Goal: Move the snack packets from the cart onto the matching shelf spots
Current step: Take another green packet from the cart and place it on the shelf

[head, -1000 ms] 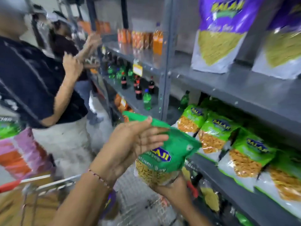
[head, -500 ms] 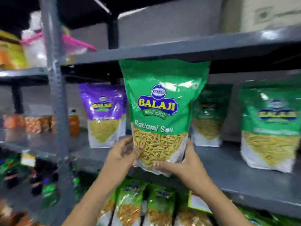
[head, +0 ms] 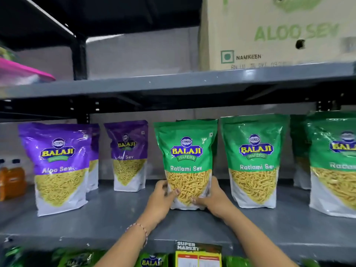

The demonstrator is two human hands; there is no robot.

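Observation:
A green Ratlami Sev packet [head: 186,155] stands upright on the grey shelf [head: 115,218], its base touching the shelf surface. My left hand [head: 162,199] grips its lower left corner and my right hand [head: 213,197] grips its lower right corner. To its right stand two more green Ratlami Sev packets [head: 254,160], and another packet is partly hidden behind the held one. To its left stand purple Aloo Sev packets [head: 59,166]. The cart is out of view.
An Aloo Sev carton [head: 277,31] sits on the shelf above. Orange bottles [head: 12,180] stand at the far left. A price tag [head: 198,253] hangs on the shelf edge, with green packets [head: 152,262] on the shelf below. A pink lid [head: 21,72] shows upper left.
My view has swung from the cart up to the shelf. Both hands have lifted the green packet and set it down upright on the shelf among the green packets.

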